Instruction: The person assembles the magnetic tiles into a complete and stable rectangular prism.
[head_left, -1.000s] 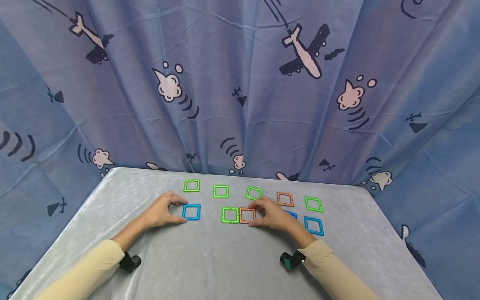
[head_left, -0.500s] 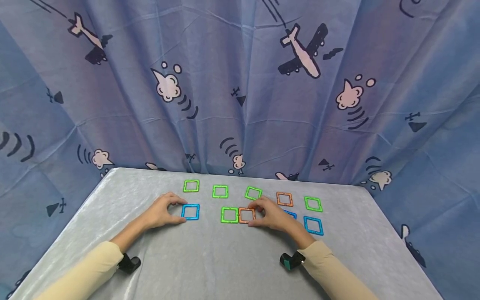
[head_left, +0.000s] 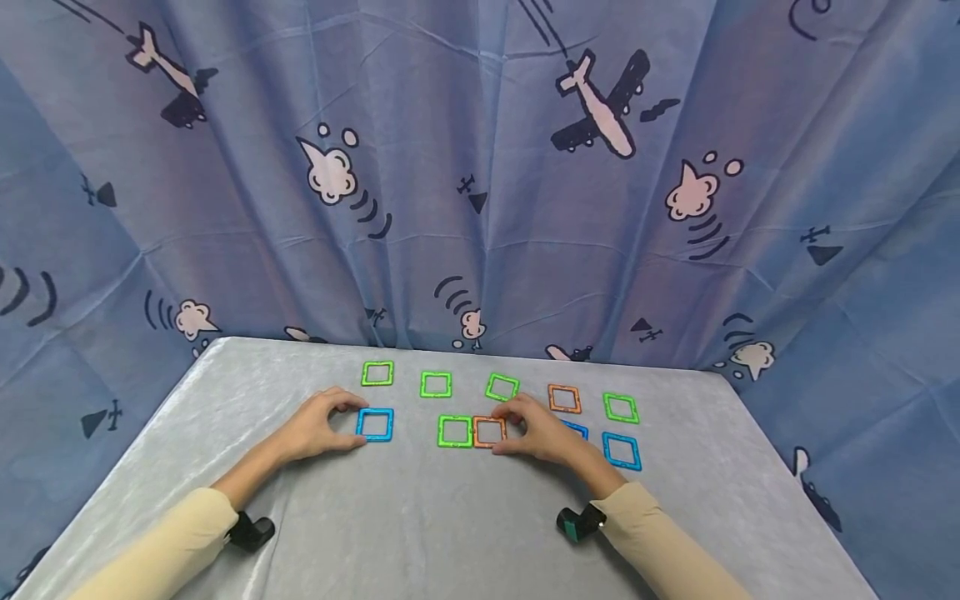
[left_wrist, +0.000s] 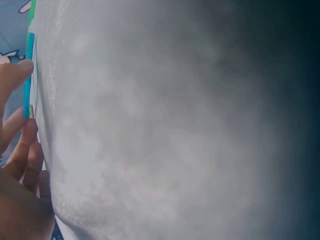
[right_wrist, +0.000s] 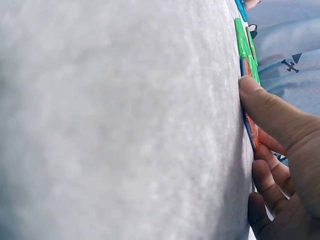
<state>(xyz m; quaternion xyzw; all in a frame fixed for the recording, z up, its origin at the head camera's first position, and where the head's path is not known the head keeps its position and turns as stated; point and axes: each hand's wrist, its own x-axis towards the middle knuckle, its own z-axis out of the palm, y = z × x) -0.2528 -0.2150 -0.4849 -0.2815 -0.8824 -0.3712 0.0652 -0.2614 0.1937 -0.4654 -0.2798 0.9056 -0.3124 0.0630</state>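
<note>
1. Pinching with the left hand (head_left: 324,427): thumb and fingers curled onto the left side of a light blue square (head_left: 391,426), flat on the table (head_left: 420,517), left of the middle and toward the far edge.
2. Pinching with the right hand (head_left: 538,431): thumb and fingers curled onto the right side of an orange square (head_left: 489,418), about midway between the table's left and right edges.
3. Done, judging by the layout: one pair only, with the orange square set side against side with a bright green square (head_left: 454,445) on its left. Unclear from these views how firmly joined.
4. Left to bring in, probably: the light blue square, gripped but apart from the pair.
5. Spread loose near the far edge, left to right: a first green square (head_left: 377,383), a second green square (head_left: 436,396), a tilted green square (head_left: 506,378), a second orange square (head_left: 564,386) and a last green square (head_left: 623,422).
6. Toward the right edge, also loose: a darker blue square (head_left: 576,426), partly hidden by the right hand, and a right-hand blue square (head_left: 619,435).
7. Overall, seemingly early: two of ten paired, eight separate.
</note>
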